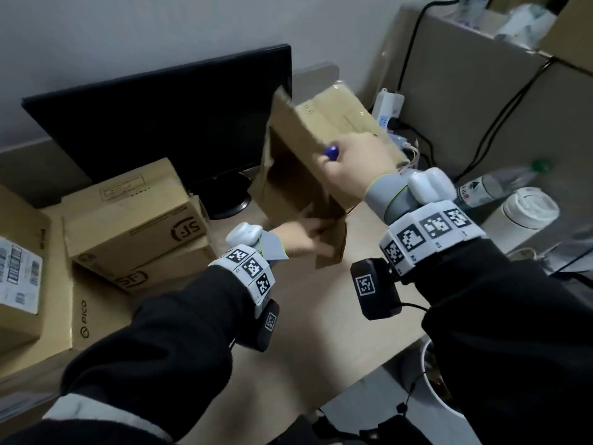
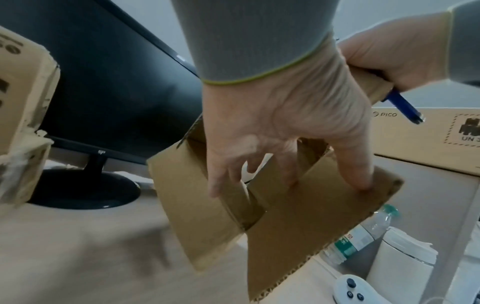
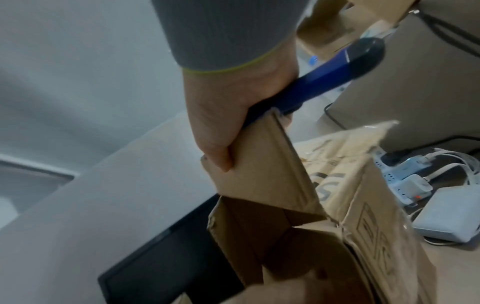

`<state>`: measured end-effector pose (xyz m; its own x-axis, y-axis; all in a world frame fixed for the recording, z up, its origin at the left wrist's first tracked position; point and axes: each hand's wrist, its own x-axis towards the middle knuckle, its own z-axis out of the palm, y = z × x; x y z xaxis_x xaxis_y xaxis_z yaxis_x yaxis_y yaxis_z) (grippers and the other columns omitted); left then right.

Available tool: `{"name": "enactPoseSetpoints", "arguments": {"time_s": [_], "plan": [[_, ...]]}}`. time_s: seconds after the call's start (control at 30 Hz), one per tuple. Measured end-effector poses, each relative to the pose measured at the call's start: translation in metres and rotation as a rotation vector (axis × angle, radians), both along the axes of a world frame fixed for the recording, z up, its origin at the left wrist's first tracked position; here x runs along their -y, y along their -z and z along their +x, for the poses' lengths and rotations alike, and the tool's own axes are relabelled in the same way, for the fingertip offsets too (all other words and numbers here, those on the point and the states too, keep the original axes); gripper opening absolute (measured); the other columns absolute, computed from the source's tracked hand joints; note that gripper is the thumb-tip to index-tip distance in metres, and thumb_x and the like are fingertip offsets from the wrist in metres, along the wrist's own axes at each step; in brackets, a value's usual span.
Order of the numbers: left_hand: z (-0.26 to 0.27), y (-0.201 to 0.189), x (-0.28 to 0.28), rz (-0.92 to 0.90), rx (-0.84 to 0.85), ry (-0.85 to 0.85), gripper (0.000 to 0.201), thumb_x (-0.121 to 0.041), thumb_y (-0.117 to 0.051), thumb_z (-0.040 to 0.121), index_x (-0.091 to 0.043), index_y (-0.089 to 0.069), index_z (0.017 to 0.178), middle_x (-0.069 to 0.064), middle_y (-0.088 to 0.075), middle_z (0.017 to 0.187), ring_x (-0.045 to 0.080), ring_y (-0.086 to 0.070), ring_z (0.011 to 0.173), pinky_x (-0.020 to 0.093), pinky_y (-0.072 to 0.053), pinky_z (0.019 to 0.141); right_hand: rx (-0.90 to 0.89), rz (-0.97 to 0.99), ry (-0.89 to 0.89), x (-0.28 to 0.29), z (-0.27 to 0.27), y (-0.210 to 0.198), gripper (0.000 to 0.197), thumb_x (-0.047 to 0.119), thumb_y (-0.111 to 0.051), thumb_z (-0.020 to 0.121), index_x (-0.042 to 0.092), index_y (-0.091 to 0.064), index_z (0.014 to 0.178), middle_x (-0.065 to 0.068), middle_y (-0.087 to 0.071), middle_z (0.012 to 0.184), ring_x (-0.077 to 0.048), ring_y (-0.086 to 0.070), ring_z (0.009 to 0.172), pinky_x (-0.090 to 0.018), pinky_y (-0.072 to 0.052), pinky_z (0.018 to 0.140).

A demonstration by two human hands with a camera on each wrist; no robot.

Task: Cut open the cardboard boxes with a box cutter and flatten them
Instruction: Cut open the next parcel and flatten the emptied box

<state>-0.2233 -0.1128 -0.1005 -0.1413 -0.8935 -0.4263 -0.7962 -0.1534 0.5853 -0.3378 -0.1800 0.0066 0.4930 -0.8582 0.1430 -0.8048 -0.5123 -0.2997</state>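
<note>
An opened brown cardboard box [image 1: 298,168] hangs tilted in the air over the desk, its flaps loose. My right hand [image 1: 356,165] grips one upper flap [image 3: 259,164] together with the blue box cutter [image 1: 332,152], whose handle sticks out of the fist [image 3: 337,67]. My left hand [image 1: 305,239] is at the box's lower end. Its spread, mostly straight fingers [image 2: 361,176] press on the bottom flaps [image 2: 311,216], with one finger reaching into the gap between them. The cutter's blade is hidden.
A black monitor [image 1: 160,123] stands behind the box. Taped boxes [image 1: 138,213] are stacked at the left on a larger PICO box [image 1: 80,316]. At the right lie a water bottle [image 1: 491,187], a white cup [image 1: 526,213], a power strip [image 1: 388,107] with cables, and a white controller [image 2: 350,290].
</note>
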Motion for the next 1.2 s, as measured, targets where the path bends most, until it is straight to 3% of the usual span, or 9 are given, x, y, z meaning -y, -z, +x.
{"name": "enactPoseSetpoints", "arguments": {"time_s": [0.1,0.33,0.57,0.73,0.87,0.93,1.03,1.1,1.2], "plan": [[-0.003,0.008,0.002,0.033,-0.027,-0.047,0.094,-0.067,-0.049,0.059,-0.005,-0.054,0.130,0.013,-0.050,0.136,0.027,-0.046,0.125,0.036,-0.036,0.106,-0.165,0.056,-0.168,-0.009,0.015,0.022,0.040,0.042,-0.051,0.093,0.018,-0.042,0.062,-0.002,-0.048,0.069,-0.026,-0.047,0.073,-0.029,-0.037,0.063],[0.053,0.051,-0.006,-0.035,-0.010,-0.456,0.087,-0.043,-0.064,0.086,-0.014,-0.014,0.151,0.009,-0.021,0.155,0.027,-0.022,0.143,0.034,-0.022,0.115,-0.279,0.101,-0.282,-0.013,0.021,0.060,0.029,0.044,-0.053,0.091,0.016,-0.059,0.084,-0.004,-0.053,0.080,-0.025,-0.050,0.075,-0.028,-0.038,0.063],[0.111,0.111,-0.005,-0.013,-0.228,-0.703,0.107,-0.068,-0.050,0.059,-0.018,-0.024,0.150,0.003,-0.042,0.148,0.023,-0.039,0.136,0.042,-0.031,0.113,-0.379,0.078,-0.249,-0.006,0.032,0.073,0.032,0.040,-0.053,0.091,0.019,-0.067,0.111,-0.006,-0.065,0.098,-0.027,-0.060,0.090,-0.029,-0.046,0.066],[0.113,0.056,-0.021,0.022,-0.244,-0.613,0.011,-0.014,-0.053,0.090,-0.013,-0.062,0.096,0.019,-0.065,0.109,0.028,-0.062,0.095,0.044,-0.048,0.093,-0.461,0.097,-0.268,-0.009,0.043,0.080,0.030,0.038,-0.053,0.092,0.018,-0.065,0.110,-0.005,-0.055,0.087,-0.027,-0.053,0.079,-0.028,-0.041,0.064],[0.129,0.035,-0.026,-0.022,-0.342,-0.774,0.030,0.006,-0.037,0.093,-0.012,-0.055,0.077,0.012,-0.061,0.079,0.015,-0.057,0.057,0.022,-0.044,0.050,-0.461,0.151,-0.235,-0.009,0.048,0.083,0.030,0.038,-0.054,0.091,0.016,-0.066,0.109,-0.003,-0.053,0.084,-0.026,-0.050,0.075,-0.028,-0.043,0.064],[0.137,0.028,-0.023,-0.188,-0.288,-0.910,0.025,-0.001,-0.038,0.093,-0.010,-0.052,0.074,0.014,-0.053,0.074,0.020,-0.047,0.048,0.026,-0.037,0.049,-0.483,0.162,-0.242,-0.006,0.049,0.082,0.028,0.037,-0.055,0.091,0.015,-0.065,0.104,-0.003,-0.053,0.083,-0.026,-0.052,0.075,-0.028,-0.043,0.064],[0.133,0.019,-0.016,-0.362,-0.131,-0.813,0.009,-0.016,-0.050,0.091,-0.013,-0.059,0.089,0.008,-0.057,0.084,0.027,-0.054,0.075,0.035,-0.043,0.068,-0.564,0.206,-0.261,0.000,0.042,0.079,0.023,0.038,-0.057,0.090,0.016,-0.061,0.095,-0.002,-0.053,0.082,-0.026,-0.052,0.077,-0.029,-0.042,0.062],[0.120,0.012,-0.006,-0.348,-0.094,-0.570,0.033,-0.030,-0.056,0.088,-0.008,-0.064,0.111,0.009,-0.062,0.109,0.024,-0.056,0.104,0.031,-0.041,0.089,-0.611,0.239,-0.255,0.003,0.036,0.077,0.023,0.037,-0.059,0.088,0.015,-0.058,0.089,-0.001,-0.053,0.076,-0.026,-0.053,0.075,-0.028,-0.041,0.061],[0.088,0.011,0.013,-0.191,-0.066,-0.313,0.050,-0.030,-0.044,0.094,-0.009,-0.047,0.139,0.012,-0.037,0.148,0.020,-0.029,0.139,0.026,-0.020,0.110,-0.640,0.293,-0.224,0.002,0.026,0.079,0.025,0.038,-0.061,0.087,0.014,-0.055,0.085,0.001,-0.049,0.068,-0.025,-0.052,0.074,-0.028,-0.040,0.062]]}}
